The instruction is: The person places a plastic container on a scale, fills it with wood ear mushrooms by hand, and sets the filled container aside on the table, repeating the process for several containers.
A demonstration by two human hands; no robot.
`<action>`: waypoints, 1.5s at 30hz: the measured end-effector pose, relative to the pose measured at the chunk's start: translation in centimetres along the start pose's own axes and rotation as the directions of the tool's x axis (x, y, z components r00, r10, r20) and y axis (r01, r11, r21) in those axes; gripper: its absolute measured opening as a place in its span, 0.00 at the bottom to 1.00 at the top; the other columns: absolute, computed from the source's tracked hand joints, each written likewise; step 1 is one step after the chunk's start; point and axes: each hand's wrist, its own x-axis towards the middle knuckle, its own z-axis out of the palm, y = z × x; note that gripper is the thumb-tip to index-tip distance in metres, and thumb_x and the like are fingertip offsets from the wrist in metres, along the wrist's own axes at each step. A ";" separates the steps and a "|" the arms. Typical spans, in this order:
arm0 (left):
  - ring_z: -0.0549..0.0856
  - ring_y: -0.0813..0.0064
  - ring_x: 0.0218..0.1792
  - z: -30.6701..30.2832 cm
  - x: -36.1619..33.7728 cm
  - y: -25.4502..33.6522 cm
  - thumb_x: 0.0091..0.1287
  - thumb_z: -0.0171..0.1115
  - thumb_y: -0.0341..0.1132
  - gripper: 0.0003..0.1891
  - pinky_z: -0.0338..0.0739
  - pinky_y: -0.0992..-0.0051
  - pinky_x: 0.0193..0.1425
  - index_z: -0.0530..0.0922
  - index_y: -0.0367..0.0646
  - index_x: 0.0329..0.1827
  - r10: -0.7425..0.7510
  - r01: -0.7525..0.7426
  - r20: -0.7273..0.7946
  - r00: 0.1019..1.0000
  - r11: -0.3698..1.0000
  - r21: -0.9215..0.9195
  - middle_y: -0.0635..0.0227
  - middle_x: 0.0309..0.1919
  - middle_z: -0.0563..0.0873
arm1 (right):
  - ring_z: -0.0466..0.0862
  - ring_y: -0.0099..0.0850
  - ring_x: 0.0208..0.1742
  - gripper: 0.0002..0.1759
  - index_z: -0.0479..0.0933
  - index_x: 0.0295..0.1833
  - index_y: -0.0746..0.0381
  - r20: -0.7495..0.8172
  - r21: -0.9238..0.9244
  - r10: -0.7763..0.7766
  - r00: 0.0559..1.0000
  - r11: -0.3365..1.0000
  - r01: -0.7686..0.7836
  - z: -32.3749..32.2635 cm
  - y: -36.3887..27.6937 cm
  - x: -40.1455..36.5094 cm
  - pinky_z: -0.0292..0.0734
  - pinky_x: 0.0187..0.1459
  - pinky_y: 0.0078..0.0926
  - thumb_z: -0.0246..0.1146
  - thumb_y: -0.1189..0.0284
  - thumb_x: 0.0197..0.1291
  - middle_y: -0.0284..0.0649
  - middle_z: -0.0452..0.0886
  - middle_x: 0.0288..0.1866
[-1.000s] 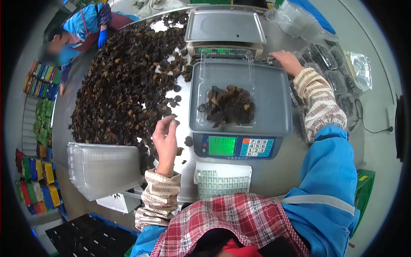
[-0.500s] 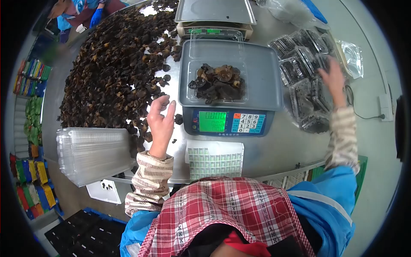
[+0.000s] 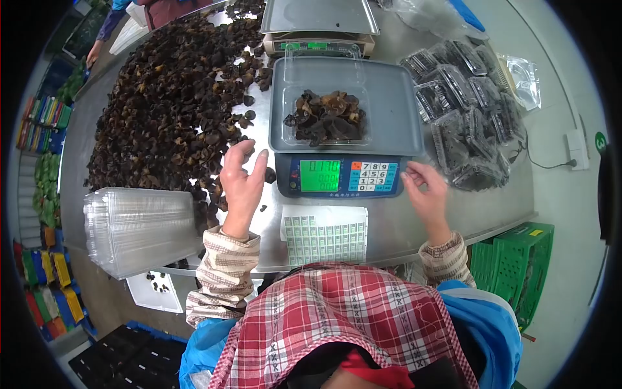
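Note:
My left hand (image 3: 243,185) is held above the steel table beside the scale, thumb and fingers apart, with nothing in it. At the right end of the scale's keypad hovers my right hand (image 3: 427,193); its fingers are loosely bent, with no object visible in them. On the grey pan of the digital scale (image 3: 395,117) sits an open clear plastic clamshell box (image 3: 324,71) with its lid folded back. Dark wood ear mushrooms (image 3: 327,117) fill its base. The green display (image 3: 320,176) is lit. A sheet of small labels (image 3: 324,236) lies below the scale.
A large heap of wood ear mushrooms (image 3: 168,110) covers the left table. Nested clear boxes (image 3: 139,227) stand at front left, with several filled boxes (image 3: 463,97) piled right. Behind is a second scale (image 3: 317,16). Green crates (image 3: 525,266) stand below right; another person (image 3: 165,11) is far left.
My right hand has moved from the pile of filled boxes back to the scale's keypad edge. The display went from zeros to about 0.170. My left hand stayed nearly still.

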 end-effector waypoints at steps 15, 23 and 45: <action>0.80 0.62 0.46 6.6 4.2 1.0 0.51 0.66 0.28 0.12 0.77 0.67 0.46 0.81 0.43 0.41 0.311 -0.327 0.099 0.945 0.891 0.315 0.66 0.45 0.81 | 0.78 0.34 0.36 0.04 0.80 0.30 0.57 0.315 -0.154 -0.501 0.806 0.811 0.565 12.1 -5.7 10.6 0.76 0.36 0.33 0.65 0.70 0.49 0.34 0.76 0.29; 0.79 0.59 0.46 6.0 4.6 2.6 0.54 0.65 0.29 0.10 0.75 0.67 0.48 0.80 0.38 0.38 0.420 -0.407 -0.022 0.907 0.890 0.206 0.64 0.42 0.82 | 0.82 0.35 0.35 0.09 0.81 0.37 0.60 0.186 -0.084 -0.278 0.942 0.951 0.297 9.3 -5.1 13.3 0.77 0.37 0.32 0.64 0.67 0.53 0.38 0.80 0.32; 0.80 0.75 0.18 5.9 5.5 1.1 0.59 0.56 0.25 0.16 0.74 0.75 0.18 0.75 0.28 0.50 -0.484 0.651 0.449 0.751 0.658 -0.378 0.62 0.23 0.80 | 0.80 0.26 0.24 0.38 0.50 0.74 0.62 0.596 0.452 0.294 0.747 0.646 -0.615 5.9 -1.4 10.6 0.72 0.20 0.15 0.56 0.83 0.58 0.48 0.81 0.33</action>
